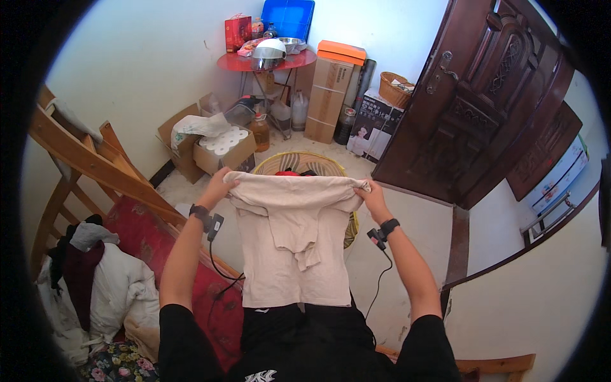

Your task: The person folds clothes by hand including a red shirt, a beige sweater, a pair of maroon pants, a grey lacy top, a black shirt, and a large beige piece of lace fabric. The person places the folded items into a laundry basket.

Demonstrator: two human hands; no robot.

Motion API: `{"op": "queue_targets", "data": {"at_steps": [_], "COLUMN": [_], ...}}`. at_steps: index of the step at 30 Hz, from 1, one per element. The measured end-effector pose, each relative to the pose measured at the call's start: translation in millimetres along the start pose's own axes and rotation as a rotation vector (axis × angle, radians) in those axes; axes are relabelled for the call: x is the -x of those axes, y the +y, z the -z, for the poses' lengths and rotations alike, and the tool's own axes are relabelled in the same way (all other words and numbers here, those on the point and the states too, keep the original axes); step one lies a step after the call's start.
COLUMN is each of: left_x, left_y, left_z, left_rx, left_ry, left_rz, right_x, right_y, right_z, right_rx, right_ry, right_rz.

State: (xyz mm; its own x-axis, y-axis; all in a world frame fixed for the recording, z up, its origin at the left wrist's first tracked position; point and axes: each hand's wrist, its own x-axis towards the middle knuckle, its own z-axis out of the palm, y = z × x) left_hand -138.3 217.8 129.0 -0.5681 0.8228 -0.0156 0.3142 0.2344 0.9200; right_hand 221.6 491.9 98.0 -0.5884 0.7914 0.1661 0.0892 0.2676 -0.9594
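Observation:
A beige knit garment [296, 229] hangs stretched between my two hands, its upper edge nearly straight and part of it folded down over the front. At the upper left corner, my left hand [220, 188] pinches the cloth between thumb and fingers. My right hand [374, 198] grips the opposite corner, where a small bunched end shows. The lower hem reaches my dark trousers. Behind the garment, partly covered by it, is a round woven mat or basket with a yellow rim [305, 157]; something red and black [289, 173] shows in it.
To the left is a wooden seat with a red cushion [157, 248] and piled clothes [114, 281]. Ahead stand an open carton of white rolls [224, 145], a red table [303, 58] bearing a helmet [269, 50], and tall cartons [328, 95]. A dark carved door [477, 95] stands right.

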Motion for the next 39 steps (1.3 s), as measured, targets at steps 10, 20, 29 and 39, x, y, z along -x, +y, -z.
{"op": "queue_targets", "data": {"at_steps": [10, 20, 29, 39], "left_x": [37, 314, 269, 249], "left_y": [20, -37, -74, -66], "left_z": [33, -6, -26, -56], "left_rx": [-0.166, -0.069, 0.839, 0.715], "left_ry": [0.088, -0.351, -0.093, -0.166], "left_rz": [-0.36, -0.039, 0.578, 0.564], "right_x": [25, 244, 253, 225], "right_y": [-29, -14, 44, 20], "right_z": [11, 48, 16, -11], "right_rx": [-0.158, 0.315, -0.559, -0.428], "right_ry": [-0.013, -0.471, -0.21, -0.31], "right_rz": [0.071, 0.081, -0.771, -0.853]}}
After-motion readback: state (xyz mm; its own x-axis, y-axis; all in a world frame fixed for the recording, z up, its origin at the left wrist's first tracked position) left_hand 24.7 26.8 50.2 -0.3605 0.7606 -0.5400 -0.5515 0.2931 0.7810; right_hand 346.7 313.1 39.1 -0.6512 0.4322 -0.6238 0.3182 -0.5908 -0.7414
